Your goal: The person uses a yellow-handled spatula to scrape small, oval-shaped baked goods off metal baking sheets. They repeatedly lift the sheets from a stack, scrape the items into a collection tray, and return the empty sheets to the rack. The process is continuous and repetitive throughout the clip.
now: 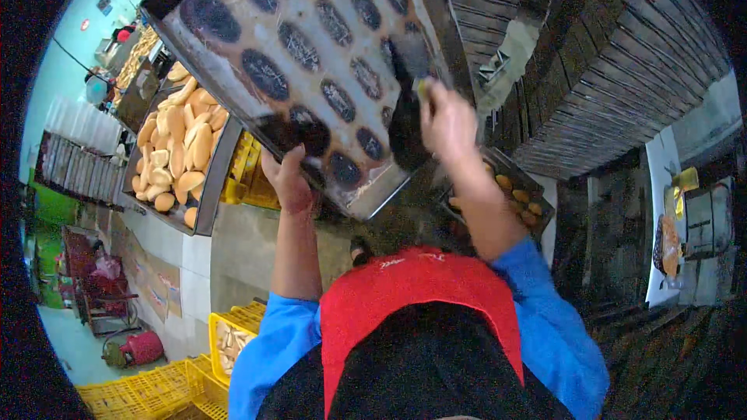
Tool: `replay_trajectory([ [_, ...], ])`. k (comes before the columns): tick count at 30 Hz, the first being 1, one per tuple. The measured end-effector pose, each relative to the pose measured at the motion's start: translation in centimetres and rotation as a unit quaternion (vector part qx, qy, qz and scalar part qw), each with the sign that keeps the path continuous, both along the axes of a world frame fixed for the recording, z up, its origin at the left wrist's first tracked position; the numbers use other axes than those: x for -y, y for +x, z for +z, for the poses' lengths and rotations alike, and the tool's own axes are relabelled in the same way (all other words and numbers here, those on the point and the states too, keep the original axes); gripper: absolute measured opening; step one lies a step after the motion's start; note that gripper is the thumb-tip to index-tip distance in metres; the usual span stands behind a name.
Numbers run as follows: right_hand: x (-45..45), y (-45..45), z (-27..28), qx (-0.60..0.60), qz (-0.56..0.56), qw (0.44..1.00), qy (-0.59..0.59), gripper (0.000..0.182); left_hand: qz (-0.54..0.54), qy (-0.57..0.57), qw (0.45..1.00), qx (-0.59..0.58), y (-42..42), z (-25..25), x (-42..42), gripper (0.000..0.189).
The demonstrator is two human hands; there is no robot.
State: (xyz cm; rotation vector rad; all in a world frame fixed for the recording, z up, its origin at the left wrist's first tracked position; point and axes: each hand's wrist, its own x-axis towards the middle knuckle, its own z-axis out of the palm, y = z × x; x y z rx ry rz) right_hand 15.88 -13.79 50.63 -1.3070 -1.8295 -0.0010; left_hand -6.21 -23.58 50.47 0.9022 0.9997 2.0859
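Note:
A dark-rimmed metal baking tray (373, 195) is tilted up before me, its surface covered with rows of dark oval marks and pale residue. My left hand (289, 184) grips the tray's lower left edge, thumb over the rim. In my right hand (452, 122) is a scraper (411, 52) with a wide flat blade and a yellowish end at the grip; both are somewhat blurred. The blade lies over the right part of the tray; whether it touches the surface I cannot tell. Shadow darkens the tray around the right hand.
Bread rolls (175, 146) fill a large metal bin (205, 210) at left. Another tray (545, 219) with rolls lies beyond my right forearm. Stacked dark trays (618, 81) stand at right. Yellow plastic crates (140, 388) sit lower left, near a red gas cylinder (143, 348).

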Motion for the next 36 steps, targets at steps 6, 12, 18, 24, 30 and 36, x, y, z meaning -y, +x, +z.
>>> replay_trajectory([
  [6,6.3,-1.4,-7.2,-0.040,0.041,0.992,-0.114,0.026,0.049,0.049,0.997,-0.019,-0.7,-0.1,-2.4,0.048],
  [12,-3.1,0.9,-1.5,-0.089,0.016,0.989,-0.115,0.023,0.080,0.077,0.992,-0.058,-0.1,0.6,-2.1,0.044],
  [18,-3.2,3.5,-3.7,-0.300,0.161,0.933,-0.118,0.028,0.166,0.088,0.942,-0.277,-6.7,3.3,-3.0,0.054],
  [24,-6.2,0.2,0.2,-0.339,0.187,0.908,-0.159,0.026,0.267,0.083,0.832,-0.479,-4.7,9.5,-2.7,0.045],
  [30,-7.8,0.2,3.9,-0.232,0.221,0.946,-0.052,0.026,0.288,0.169,0.709,-0.622,-4.2,12.5,-3.0,0.057],
  [36,-5.7,2.6,-0.9,-0.125,0.191,0.971,-0.066,0.045,0.352,0.074,0.696,-0.621,-2.6,10.5,-3.6,0.060],
])
